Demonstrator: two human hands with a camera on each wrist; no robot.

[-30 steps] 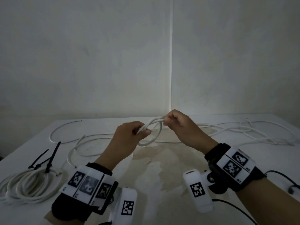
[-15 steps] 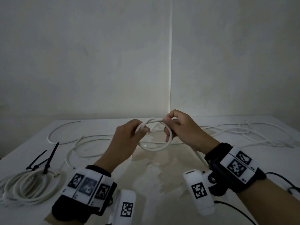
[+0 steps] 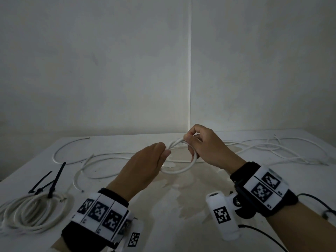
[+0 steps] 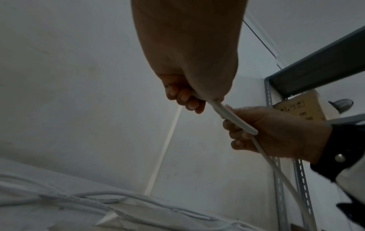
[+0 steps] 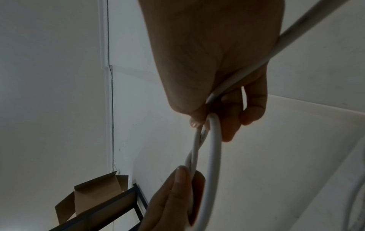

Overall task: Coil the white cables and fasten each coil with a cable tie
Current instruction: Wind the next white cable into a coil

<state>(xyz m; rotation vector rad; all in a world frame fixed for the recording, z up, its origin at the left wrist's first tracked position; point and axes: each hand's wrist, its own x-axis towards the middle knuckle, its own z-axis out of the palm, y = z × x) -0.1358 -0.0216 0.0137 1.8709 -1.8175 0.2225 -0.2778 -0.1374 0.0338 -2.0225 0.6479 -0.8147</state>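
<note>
Above the table's middle, both hands hold a small loop of white cable (image 3: 179, 170). My left hand (image 3: 164, 151) pinches the loop's left side between thumb and fingers; my right hand (image 3: 189, 140) pinches its top where two strands cross, with the loop hanging below. In the left wrist view the cable (image 4: 233, 120) runs from my left hand (image 4: 197, 100) into the right hand (image 4: 242, 125). In the right wrist view the loop (image 5: 213, 156) curves from my right hand (image 5: 205, 120) down to the left hand's thumb (image 5: 181, 179). The cable's loose length (image 3: 272, 148) trails right across the table.
A finished white coil (image 3: 31, 211) fastened with black cable ties (image 3: 54, 180) lies at the front left. More loose white cable (image 3: 101, 160) curls across the white table (image 3: 181, 206) behind the hands. Walls close off the back. A metal shelf (image 4: 316, 62) stands to the side.
The loop has grown wider and hangs lower. My right hand has risen a little and moved right, while the left hand keeps its pinch.
</note>
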